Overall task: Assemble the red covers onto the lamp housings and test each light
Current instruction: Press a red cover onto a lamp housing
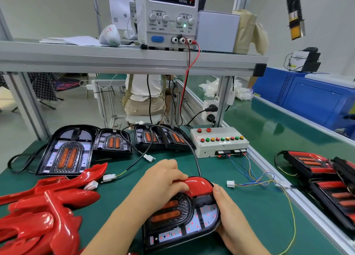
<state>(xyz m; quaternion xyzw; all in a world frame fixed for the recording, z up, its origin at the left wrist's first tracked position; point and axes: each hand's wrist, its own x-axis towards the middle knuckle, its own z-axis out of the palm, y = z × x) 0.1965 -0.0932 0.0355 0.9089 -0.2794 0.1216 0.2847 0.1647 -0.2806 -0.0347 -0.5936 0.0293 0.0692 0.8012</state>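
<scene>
Near the desk's (240,170) front edge, the left hand (163,180) grips the red cover (200,185) to seat it; the right hand (233,219) clasps the lamp housing (192,224) steady.

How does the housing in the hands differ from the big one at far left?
The held housing has a red cover on its arched end; the far-left housing is bare. The left hand and right hand hold the held housing; the far-left housing lies untouched. The held housing lies sideways to the camera; the far-left housing points away. Both have black frames and twin orange strips.
</scene>
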